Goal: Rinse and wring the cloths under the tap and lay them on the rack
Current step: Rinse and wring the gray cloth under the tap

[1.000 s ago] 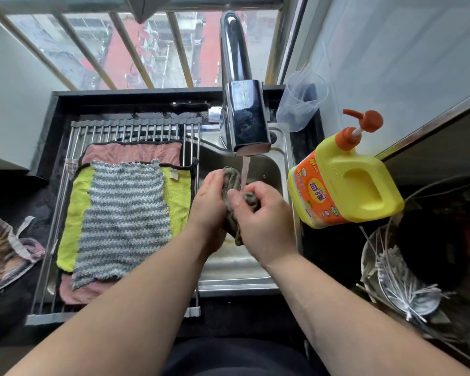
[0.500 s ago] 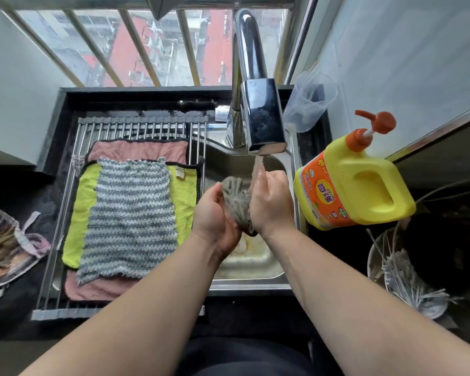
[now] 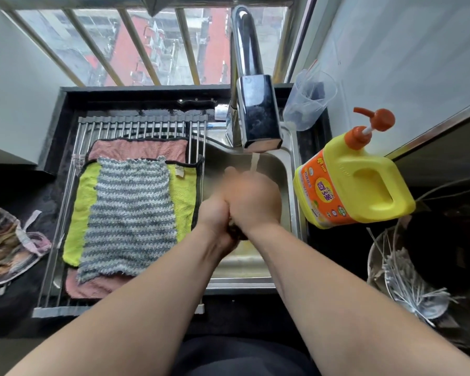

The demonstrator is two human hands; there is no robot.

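— Fingers?
— Blurred. The left hand (image 3: 215,213) and right hand (image 3: 255,202) curl together, squeezing the cloth (image 3: 236,232); only a dark scrap shows between the wrists.
— Where?
— Over the sink (image 3: 294,164), under the running tap (image 3: 258,118). A striped cloth (image 3: 130,213) lies on the rack (image 3: 147,126), left.

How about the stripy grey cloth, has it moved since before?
No. The stripy grey cloth lies in the same spot on the green cloth across the rack.

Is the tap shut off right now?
No, water streams from the tap onto the right hand above the sink.
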